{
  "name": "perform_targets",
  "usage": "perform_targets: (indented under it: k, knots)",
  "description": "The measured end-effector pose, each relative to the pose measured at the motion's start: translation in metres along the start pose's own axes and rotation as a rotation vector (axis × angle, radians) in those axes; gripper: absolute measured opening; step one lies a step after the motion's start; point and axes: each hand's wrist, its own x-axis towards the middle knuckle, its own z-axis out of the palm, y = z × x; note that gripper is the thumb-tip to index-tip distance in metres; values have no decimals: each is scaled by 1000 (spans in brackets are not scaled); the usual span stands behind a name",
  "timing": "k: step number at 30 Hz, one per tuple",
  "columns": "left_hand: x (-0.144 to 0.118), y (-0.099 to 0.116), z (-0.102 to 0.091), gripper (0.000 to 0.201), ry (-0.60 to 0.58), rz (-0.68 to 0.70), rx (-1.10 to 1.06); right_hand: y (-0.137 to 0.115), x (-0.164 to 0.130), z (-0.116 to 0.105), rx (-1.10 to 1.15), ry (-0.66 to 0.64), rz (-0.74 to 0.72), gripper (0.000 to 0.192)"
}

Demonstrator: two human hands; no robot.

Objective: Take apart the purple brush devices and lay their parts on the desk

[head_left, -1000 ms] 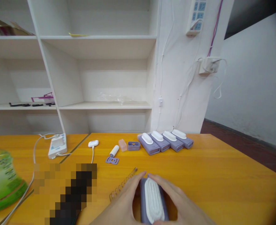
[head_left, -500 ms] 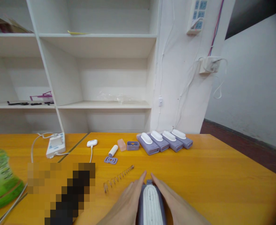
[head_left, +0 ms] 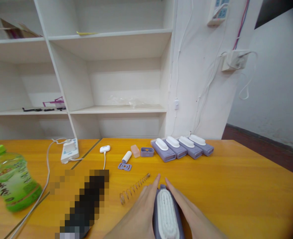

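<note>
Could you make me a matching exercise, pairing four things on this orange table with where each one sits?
Things:
1. green plastic bottle
2. metal coil spring
3. purple case with white ribbed top
4. row of four purple cases

Places:
A. between the two hands
B. far left of the table
C. at the back, near the white wall
D. just left of the left hand

Pairs: 1-B, 2-D, 3-A, 4-C

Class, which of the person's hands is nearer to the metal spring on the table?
Left. The left hand lies just right of the spring; the right hand sits beyond the purple brush, farther away.
</note>
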Motion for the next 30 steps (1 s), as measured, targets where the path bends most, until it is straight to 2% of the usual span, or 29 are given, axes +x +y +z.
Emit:
perform_targets:
  k: [2, 4, 7, 9, 13, 16, 21, 23, 26, 28, 30]
  knots:
    - [-1, -1, -4, 142, 6, 12, 1, 4, -4, 8, 13, 68, -39, 103]
    - [-3, 1, -7, 141, 4, -1, 31, 6, -6, 14, 3, 89, -74, 103]
    - [-7, 5, -5, 121, 52, 6, 56, 0, -4, 11, -21, 12, -85, 98]
    - [-8, 6, 0, 110, 128, 32, 3, -11, -3, 5, -41, -34, -15, 95]
    - [-7, -1, 11, 116, 224, 41, -98, -31, 0, -6, -36, -101, 68, 93]
    - [-8, -3, 9, 124, 200, -3, -90, -38, 2, -8, -5, -67, 100, 97]
    - [-10, 4, -7, 107, 71, -25, -5, -35, 5, -13, 121, -76, 40, 98]
    - [-9, 3, -9, 113, 54, -45, -7, -26, 6, -16, 153, -93, 25, 104]
    - [-2, -8, -5, 109, 93, -27, -63, -10, 9, -17, 82, -124, 42, 109]
    - [5, -21, -1, 102, 97, 1, -66, -3, 11, -17, 38, -122, 43, 105]
    - [11, -35, 1, 107, 77, 6, -33, 0, 13, -17, 46, -101, 24, 96]
